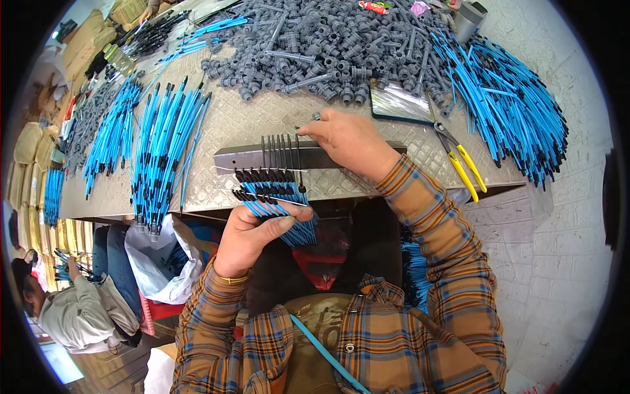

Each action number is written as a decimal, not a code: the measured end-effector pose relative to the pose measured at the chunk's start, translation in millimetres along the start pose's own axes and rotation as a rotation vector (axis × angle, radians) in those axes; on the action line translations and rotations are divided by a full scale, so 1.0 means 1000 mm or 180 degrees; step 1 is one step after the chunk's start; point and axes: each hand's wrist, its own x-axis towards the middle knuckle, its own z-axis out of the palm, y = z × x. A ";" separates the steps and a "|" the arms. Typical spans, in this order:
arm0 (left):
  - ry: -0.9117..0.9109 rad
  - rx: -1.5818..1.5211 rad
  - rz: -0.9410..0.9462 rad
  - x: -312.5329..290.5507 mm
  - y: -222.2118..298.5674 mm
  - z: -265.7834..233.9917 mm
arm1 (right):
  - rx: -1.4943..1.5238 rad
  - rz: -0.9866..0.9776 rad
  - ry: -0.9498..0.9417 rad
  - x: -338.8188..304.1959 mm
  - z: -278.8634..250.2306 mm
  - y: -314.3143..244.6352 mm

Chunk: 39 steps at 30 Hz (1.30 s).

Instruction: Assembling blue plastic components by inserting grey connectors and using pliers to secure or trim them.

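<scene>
My left hand (pixel 259 233) is closed round a bundle of blue tubes (pixel 298 231) with black ends, held at the table's front edge. Thin black rods (pixel 279 152) stand up from the bundle in a row, in front of a dark metal bar (pixel 243 159). My right hand (pixel 354 141) reaches over the bar with thumb and index finger pinched at the top of the rightmost rod. A small grey plastic fitting (pixel 316 116) shows at these fingers; the rest of it is hidden.
Grey plastic fittings (pixel 315 56) are heaped at the back. Blue tubes lie in bundles at left (pixel 164 144) and right (pixel 505 98). Yellow-handled pliers (pixel 462 161) lie near a dark flat tray (pixel 401 102). A white bag (pixel 164 262) hangs below. Another person (pixel 85 312) sits at left.
</scene>
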 end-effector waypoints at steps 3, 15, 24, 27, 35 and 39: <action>-0.0062 -0.0016 0.0030 -0.001 0.002 -0.003 | -0.0030 0.0031 -0.0061 0.003 0.004 -0.005; -0.0322 -0.0029 -0.0450 0.000 0.016 -0.029 | -0.0128 -0.0156 -0.0065 0.018 0.009 -0.013; -0.0596 -0.0132 -0.0567 0.003 0.022 -0.039 | -0.0061 -0.0282 -0.0099 0.026 0.017 -0.018; -0.0662 -0.0113 -0.0656 0.003 0.025 -0.045 | -0.0185 -0.0496 -0.0018 0.029 0.015 -0.019; -0.0685 -0.0205 -0.0787 0.004 0.027 -0.052 | 0.0275 -0.0344 -0.0190 0.036 0.026 -0.022; -0.0672 -0.0237 -0.0722 0.003 0.028 -0.050 | 0.0504 -0.0346 -0.0335 0.042 0.030 -0.025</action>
